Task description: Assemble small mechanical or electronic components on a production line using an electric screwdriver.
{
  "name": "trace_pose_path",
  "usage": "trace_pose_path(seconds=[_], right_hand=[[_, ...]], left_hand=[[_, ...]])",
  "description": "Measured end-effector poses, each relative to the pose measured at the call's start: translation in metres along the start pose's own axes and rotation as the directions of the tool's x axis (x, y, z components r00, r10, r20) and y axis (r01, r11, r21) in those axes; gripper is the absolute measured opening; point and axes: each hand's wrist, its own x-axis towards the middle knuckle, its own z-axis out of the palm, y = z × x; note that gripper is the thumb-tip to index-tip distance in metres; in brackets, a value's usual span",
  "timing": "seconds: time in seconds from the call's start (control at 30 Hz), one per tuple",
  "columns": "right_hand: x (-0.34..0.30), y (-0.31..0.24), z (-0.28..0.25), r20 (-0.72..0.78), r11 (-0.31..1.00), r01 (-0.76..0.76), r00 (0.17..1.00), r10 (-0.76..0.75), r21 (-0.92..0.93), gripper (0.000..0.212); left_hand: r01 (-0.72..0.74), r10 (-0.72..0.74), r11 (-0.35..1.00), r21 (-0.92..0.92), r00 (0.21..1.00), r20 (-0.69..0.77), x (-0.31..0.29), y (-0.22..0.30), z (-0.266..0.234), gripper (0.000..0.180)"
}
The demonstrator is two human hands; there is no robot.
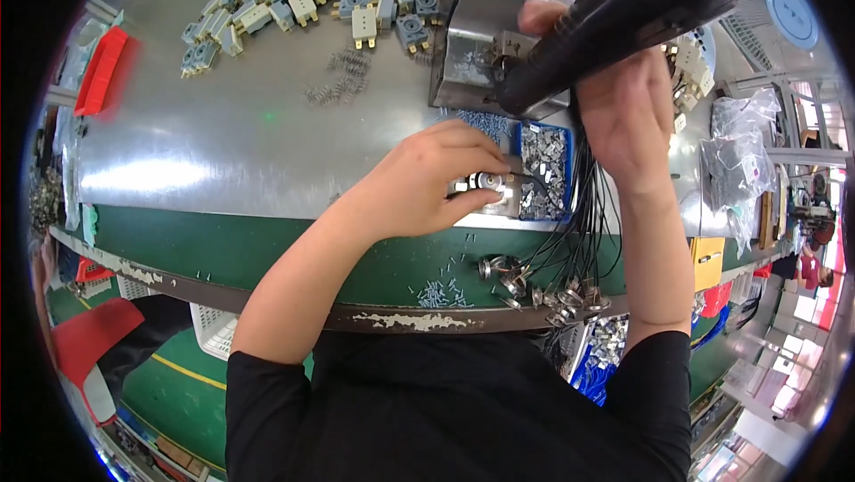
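My right hand (628, 117) is wrapped round a thick black electric screwdriver (614, 23), its fingers partly hidden behind the tool. The tool slants down to the left, its lower end near a small metal block on a bent sheet-metal stand (472, 36). Lower and to the left, my left hand (445, 170) pinches a small round part (487, 181) with white and dark metal bands between thumb and fingers. That part lies beside a blue tray (568, 170) of small metal pieces. Loose blue-grey screws (481, 123) lie just beyond my left fingers.
Many cream-and-grey switch-like blocks (303, 8) cover the table's far side, near loose springs (343, 72). Black cables (583, 206) with round metal ends (512, 281) hang over the near edge. More screws (436, 295) lie on the green strip. A red bin (101, 72) stands at left.
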Motion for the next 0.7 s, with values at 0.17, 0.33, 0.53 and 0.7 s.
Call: trace_pose_path(seconds=[0.17, 0.33, 0.53, 0.7], right_hand=[[0.009, 0.003, -0.006, 0.076, 0.987, 0.038, 0.996, -0.050, 0.155, 0.083], [0.030, -0.015, 0.005, -0.230, 0.990, 0.006, 0.973, 0.027, 0.141, 0.092], [0.048, -0.010, 0.012, -0.457, 0.996, 0.081, 0.885, -0.091, -0.040, 0.099], [0.047, -0.009, 0.013, -0.435, 0.998, 0.048, 0.899, -0.059, -0.035, 0.103]], left_hand=[[0.001, -0.001, 1.000, -0.014, 1.000, -0.006, 0.002, 0.003, 0.001, 0.029], [-0.006, 0.006, 1.000, -0.003, 1.000, -0.010, -0.001, 0.001, 0.001, 0.030], [0.006, -0.006, 1.000, -0.006, 1.000, 0.003, 0.001, 0.001, 0.001, 0.030], [0.017, -0.016, 1.000, -0.023, 1.000, 0.009, 0.001, 0.002, 0.000, 0.030]])
